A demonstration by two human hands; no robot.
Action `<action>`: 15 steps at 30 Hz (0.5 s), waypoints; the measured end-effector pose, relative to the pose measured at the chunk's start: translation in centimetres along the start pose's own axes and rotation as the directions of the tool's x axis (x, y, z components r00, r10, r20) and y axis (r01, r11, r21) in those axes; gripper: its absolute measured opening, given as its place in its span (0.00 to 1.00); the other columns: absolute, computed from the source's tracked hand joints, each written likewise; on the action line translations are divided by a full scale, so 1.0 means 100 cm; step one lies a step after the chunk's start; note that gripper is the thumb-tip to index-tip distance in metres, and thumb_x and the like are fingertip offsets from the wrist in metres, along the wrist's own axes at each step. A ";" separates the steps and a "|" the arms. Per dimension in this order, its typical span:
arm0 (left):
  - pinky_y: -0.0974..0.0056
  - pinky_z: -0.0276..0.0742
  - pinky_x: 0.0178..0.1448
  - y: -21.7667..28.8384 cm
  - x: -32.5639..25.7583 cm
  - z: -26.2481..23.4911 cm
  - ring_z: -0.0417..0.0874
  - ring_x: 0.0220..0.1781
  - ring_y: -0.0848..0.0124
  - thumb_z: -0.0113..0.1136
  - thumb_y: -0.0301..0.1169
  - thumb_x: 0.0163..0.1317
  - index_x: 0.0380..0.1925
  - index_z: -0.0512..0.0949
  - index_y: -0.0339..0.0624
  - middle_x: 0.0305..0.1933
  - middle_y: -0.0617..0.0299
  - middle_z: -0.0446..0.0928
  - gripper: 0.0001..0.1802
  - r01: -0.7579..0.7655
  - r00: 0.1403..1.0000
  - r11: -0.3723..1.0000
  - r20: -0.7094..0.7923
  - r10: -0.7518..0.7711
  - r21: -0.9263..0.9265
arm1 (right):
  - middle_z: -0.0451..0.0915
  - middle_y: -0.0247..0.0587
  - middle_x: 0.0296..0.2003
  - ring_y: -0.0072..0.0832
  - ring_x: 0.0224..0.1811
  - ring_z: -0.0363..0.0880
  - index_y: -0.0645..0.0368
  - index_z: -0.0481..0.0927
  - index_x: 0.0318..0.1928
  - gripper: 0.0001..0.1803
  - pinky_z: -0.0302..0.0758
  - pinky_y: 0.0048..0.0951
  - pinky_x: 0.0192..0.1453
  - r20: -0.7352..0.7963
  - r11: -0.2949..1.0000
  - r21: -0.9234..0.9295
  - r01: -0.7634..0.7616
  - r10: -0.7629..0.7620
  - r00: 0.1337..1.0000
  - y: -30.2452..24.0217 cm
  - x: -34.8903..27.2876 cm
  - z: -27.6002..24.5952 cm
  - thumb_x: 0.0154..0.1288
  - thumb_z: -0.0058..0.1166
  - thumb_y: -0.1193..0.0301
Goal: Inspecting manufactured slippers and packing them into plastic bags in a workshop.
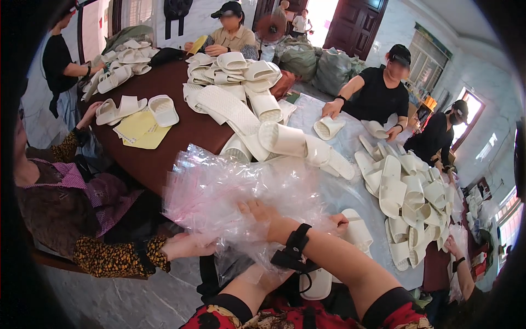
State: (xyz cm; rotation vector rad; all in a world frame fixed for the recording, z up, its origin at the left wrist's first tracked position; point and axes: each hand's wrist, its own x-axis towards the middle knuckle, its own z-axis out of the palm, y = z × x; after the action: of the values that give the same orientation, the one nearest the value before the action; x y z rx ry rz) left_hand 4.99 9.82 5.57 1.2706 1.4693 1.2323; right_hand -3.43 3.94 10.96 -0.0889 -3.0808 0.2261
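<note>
A big, crinkled bunch of clear plastic bags point(241, 183) with pinkish edges spreads over the near table edge. My right hand point(260, 215) reaches across to the left, its fingers bent into the bags and gripping them. Under that forearm my left arm crosses to the right; my left hand point(339, 222) shows only in part, its fingers curled beside a white slipper point(357, 230). What it holds is hidden. From the left, a co-worker's hand point(189, 245) in a patterned sleeve touches the lower side of the bags. Another white slipper point(315, 284) lies below my forearms.
White slippers point(235, 82) are heaped mid-table, with another pile point(408, 200) at right. Yellow sheets point(141, 130) and a few slippers lie on the brown tabletop point(164, 156) at left. Several people work around the table, one handling slippers across from me. Large sacks point(331, 68) stand behind.
</note>
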 end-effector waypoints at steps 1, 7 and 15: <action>0.59 0.74 0.44 0.000 0.000 0.000 0.81 0.38 0.63 0.56 0.39 0.61 0.41 0.79 0.45 0.34 0.55 0.81 0.13 0.008 1.000 1.000 0.002 -0.008 -0.001 | 0.72 0.54 0.51 0.49 0.54 0.71 0.61 0.65 0.60 0.42 0.72 0.45 0.53 0.045 0.997 0.052 -0.051 0.048 0.998 0.000 0.003 0.002 0.47 0.62 0.51; 0.59 0.75 0.42 -0.001 0.006 0.004 0.81 0.37 0.65 0.56 0.37 0.60 0.39 0.79 0.44 0.33 0.57 0.81 0.12 -0.054 0.997 0.998 0.054 0.053 0.013 | 0.78 0.53 0.40 0.47 0.48 0.77 0.59 0.71 0.51 0.26 0.72 0.46 0.49 -0.096 0.905 0.334 0.263 -0.245 0.965 0.045 -0.008 0.028 0.49 0.61 0.71; 0.59 0.75 0.41 -0.033 0.000 -0.003 0.81 0.36 0.62 0.57 0.34 0.57 0.38 0.79 0.41 0.33 0.53 0.81 0.12 -0.108 0.994 0.994 -0.009 0.108 -0.007 | 0.79 0.46 0.32 0.44 0.36 0.80 0.59 0.72 0.38 0.15 0.77 0.42 0.35 -0.113 0.987 -0.137 0.086 -0.101 0.988 0.048 -0.006 -0.067 0.47 0.57 0.77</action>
State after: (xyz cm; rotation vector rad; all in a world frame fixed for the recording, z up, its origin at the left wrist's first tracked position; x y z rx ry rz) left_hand 4.12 9.70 2.33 1.3564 1.4158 1.3145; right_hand -2.19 9.66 16.89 0.0362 -2.9681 0.0117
